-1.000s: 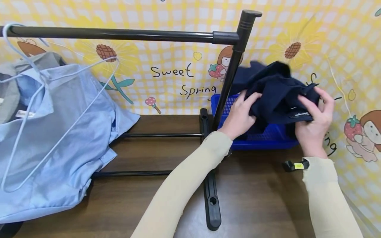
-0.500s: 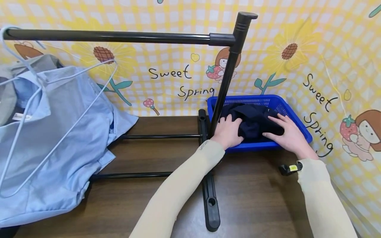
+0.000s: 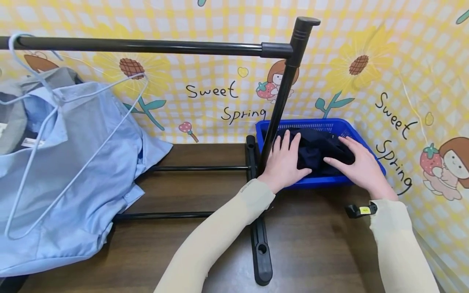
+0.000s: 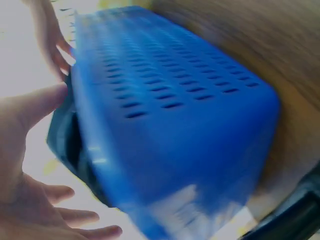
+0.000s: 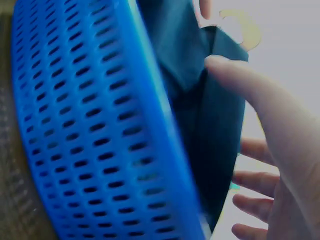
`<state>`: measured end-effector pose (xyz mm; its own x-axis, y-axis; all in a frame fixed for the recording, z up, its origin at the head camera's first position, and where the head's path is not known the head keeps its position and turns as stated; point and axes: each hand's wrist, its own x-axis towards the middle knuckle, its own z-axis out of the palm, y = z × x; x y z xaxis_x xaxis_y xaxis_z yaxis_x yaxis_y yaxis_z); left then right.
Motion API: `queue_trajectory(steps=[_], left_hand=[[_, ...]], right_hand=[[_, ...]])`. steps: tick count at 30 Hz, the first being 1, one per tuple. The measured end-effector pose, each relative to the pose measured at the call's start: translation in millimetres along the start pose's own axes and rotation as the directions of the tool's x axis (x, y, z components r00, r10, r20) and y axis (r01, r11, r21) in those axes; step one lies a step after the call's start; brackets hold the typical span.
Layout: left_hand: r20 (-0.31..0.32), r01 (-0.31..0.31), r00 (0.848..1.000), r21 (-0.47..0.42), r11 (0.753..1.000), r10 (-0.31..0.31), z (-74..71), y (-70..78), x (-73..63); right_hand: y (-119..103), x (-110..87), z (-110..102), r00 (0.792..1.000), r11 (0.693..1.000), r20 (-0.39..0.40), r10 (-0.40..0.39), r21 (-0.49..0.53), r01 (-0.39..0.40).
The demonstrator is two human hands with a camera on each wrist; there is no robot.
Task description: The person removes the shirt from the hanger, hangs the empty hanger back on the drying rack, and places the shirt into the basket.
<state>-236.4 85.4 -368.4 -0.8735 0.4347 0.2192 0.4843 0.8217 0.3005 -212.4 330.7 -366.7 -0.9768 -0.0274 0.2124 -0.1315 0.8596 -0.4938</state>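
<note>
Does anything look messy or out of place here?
Mildly, yes: the dark cloth lies bunched, not neatly folded, in the blue basket, and a pale hanger on the black rail appears bare in front of the light blue shirt. I see nothing spilled or damaged.

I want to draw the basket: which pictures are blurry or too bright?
Head view: fairly sharp, soft shine on the wood-grain tabletop; left wrist: blue plastic basket smeared, background washed white; right wrist: basket clearer, background glaring, navy garment dark.
</note>
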Motion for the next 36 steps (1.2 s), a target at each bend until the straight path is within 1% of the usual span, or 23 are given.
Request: queue_trajectory(steps=[3,5,9,11,13,15,16,18,19,20,22,24,26,29,30,32,36], left_hand=[[-0.003,-0.051,0.999,-0.052,0.997,0.051,-12.6,4.8,-10.4],[-0.001,-0.098,0.995,-0.08,0.992,0.098,-22.7,7.8,-18.1],[-0.024,-0.19,0.982,-0.159,0.969,0.188,-46.4,8.7,-33.4],[-0.039,-0.221,0.975,-0.224,0.949,0.218,-61.3,6.4,-43.4],[-0.068,-0.258,0.966,-0.291,0.921,0.249,-76.7,3.0,-55.0],[-0.106,-0.296,0.955,-0.34,0.893,0.276,-92.1,-1.1,-68.2],[-0.134,-0.319,0.948,-0.357,0.878,0.29,-99.4,-3.6,-75.1],[-0.21,-0.371,0.926,-0.366,0.853,0.313,-112.2,-9.6,-87.7],[-0.25,-0.395,0.914,-0.364,0.844,0.32,-118.0,-13.1,-93.4],[-0.296,-0.419,0.899,-0.36,0.833,0.324,-123.4,-16.9,-98.7],[-0.373,-0.45,0.871,-0.347,0.823,0.32,-132.7,-25.3,-108.5],[-0.432,-0.465,0.848,-0.329,0.822,0.307,-140.1,-34.6,-117.3],[-0.476,-0.47,0.83,-0.314,0.825,0.292,-145.9,-44.5,-125.4],[-0.519,-0.456,0.814,-0.289,0.842,0.262,-152.5,-60.4,-136.1],[-0.53,-0.446,0.81,-0.279,0.85,0.251,-154.2,-66.0,-139.3],[-0.545,-0.42,0.808,-0.265,0.868,0.224,-157.2,-76.9,-145.6],[-0.548,-0.342,0.821,-0.244,0.907,0.162,-161.4,-98.2,-156.1]], right_hand=[[-8.9,-3.0,-5.7,1.0,1.0,-0.026,-0.012,0.017,0.012],[-15.3,-4.7,-8.9,0.998,0.999,-0.056,-0.027,0.031,0.029],[-29.2,-7.7,-15.5,0.991,0.996,-0.116,-0.064,0.057,0.071],[-36.6,-9.7,-18.6,0.987,0.994,-0.139,-0.081,0.067,0.091],[-43.5,-11.7,-21.1,0.982,0.99,-0.159,-0.104,0.079,0.118],[-49.6,-13.5,-22.8,0.974,0.984,-0.185,-0.133,0.094,0.152],[-52.5,-14.3,-23.6,0.968,0.98,-0.2,-0.148,0.103,0.171],[-58.4,-16.2,-25.3,0.957,0.971,-0.232,-0.176,0.117,0.207],[-61.4,-17.3,-26.2,0.951,0.967,-0.247,-0.188,0.121,0.223],[-64.7,-18.2,-27.2,0.943,0.963,-0.265,-0.201,0.124,0.24],[-72.1,-20.0,-28.9,0.926,0.953,-0.3,-0.228,0.126,0.275],[-80.5,-21.8,-30.5,0.906,0.943,-0.335,-0.257,0.117,0.311],[-89.8,-23.7,-32.0,0.879,0.93,-0.373,-0.296,0.097,0.354],[-105.4,-27.3,-34.1,0.833,0.902,-0.426,-0.354,0.082,0.425],[-111.3,-28.6,-34.3,0.814,0.888,-0.446,-0.372,0.084,0.452],[-124.1,-31.4,-35.3,0.774,0.86,-0.487,-0.405,0.086,0.504],[-154.4,-37.7,-37.6,0.68,0.796,-0.565,-0.466,0.066,0.601]])
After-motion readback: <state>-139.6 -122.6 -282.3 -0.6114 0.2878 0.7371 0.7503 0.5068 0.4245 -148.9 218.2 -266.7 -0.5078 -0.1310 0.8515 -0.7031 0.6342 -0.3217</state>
